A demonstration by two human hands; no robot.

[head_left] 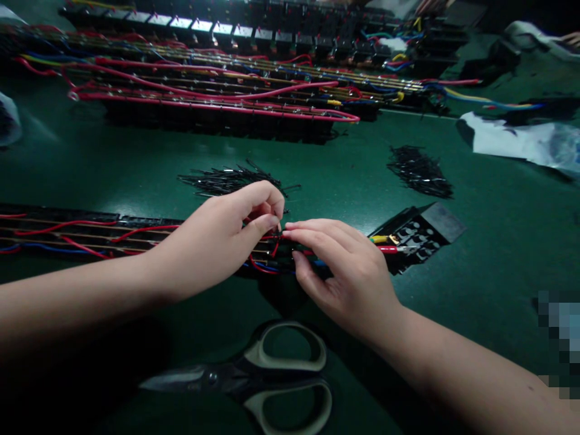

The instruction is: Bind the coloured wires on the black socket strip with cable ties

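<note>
From our own head, we look forward and steeply down, fairly close, at the glossy dark green work surface [498,254].

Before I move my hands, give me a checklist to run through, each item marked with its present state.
1. Left hand and right hand at the wired strip: ok.
2. Scissors away from both hands: ok.
3. Scissor blades together: ok.
4. Black ties beside the left hand: ok.
5. Red wires straight along the strip: not ok, they curve.
6. Left fingertips' hold on a tie: cannot tell.
</note>
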